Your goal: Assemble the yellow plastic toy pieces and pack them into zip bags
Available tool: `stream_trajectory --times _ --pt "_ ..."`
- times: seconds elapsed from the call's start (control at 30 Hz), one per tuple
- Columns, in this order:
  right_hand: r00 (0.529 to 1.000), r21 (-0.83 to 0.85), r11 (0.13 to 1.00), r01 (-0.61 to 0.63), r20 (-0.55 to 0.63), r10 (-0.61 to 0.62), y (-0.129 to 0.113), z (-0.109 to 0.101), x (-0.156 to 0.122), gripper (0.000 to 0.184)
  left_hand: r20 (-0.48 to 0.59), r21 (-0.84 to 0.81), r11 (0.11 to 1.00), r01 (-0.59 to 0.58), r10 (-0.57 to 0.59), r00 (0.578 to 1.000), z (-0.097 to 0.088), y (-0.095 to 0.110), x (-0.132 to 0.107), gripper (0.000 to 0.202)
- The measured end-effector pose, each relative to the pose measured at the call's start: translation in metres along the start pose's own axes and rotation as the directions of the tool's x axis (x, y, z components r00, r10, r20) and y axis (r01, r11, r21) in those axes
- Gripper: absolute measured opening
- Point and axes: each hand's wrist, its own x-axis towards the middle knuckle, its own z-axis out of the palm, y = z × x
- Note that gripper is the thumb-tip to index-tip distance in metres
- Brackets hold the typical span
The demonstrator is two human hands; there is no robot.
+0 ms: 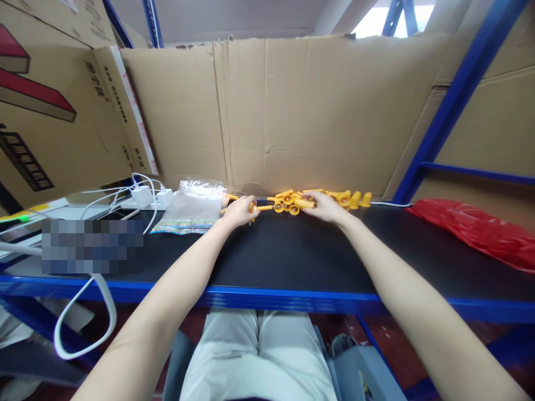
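At the back of the black tabletop, my left hand point(242, 211) is closed around a yellow plastic piece. A ridged, screw-like yellow rod point(264, 208) sticks out of its fingers to the right. My right hand point(324, 206) has its fingers wrapped on a smooth yellow tube point(304, 204) within a pile of yellow pieces. Several yellow cup-ended pieces point(293, 210) lie between the hands, their round open ends facing me. More yellow cone-shaped pieces point(355, 199) stand to the right, partly behind my right hand. A clear plastic bag point(194, 206) lies left of my left hand.
A cardboard sheet point(309, 117) walls off the back. White chargers with cables point(142, 196) and a blurred-out patch point(92, 246) are on the left. A red plastic bag point(472, 228) lies right, beside a blue post point(455, 106). The blue table edge point(292, 298) runs in front.
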Motion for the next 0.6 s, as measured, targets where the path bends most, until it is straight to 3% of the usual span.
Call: stream_trajectory --times 0.13,0.6 --pt "0.991 0.037 0.997 0.068 0.113 -0.072 -0.015 0.008 -0.005 0.025 0.006 -0.01 1.0 -0.013 0.013 1.0 0.001 0.0 0.0 0.026" --pt "0.987 0.086 0.994 0.066 0.14 -0.077 -0.019 0.014 -0.006 0.034 0.019 -0.029 0.999 -0.045 0.045 0.999 0.002 0.005 -0.001 0.025"
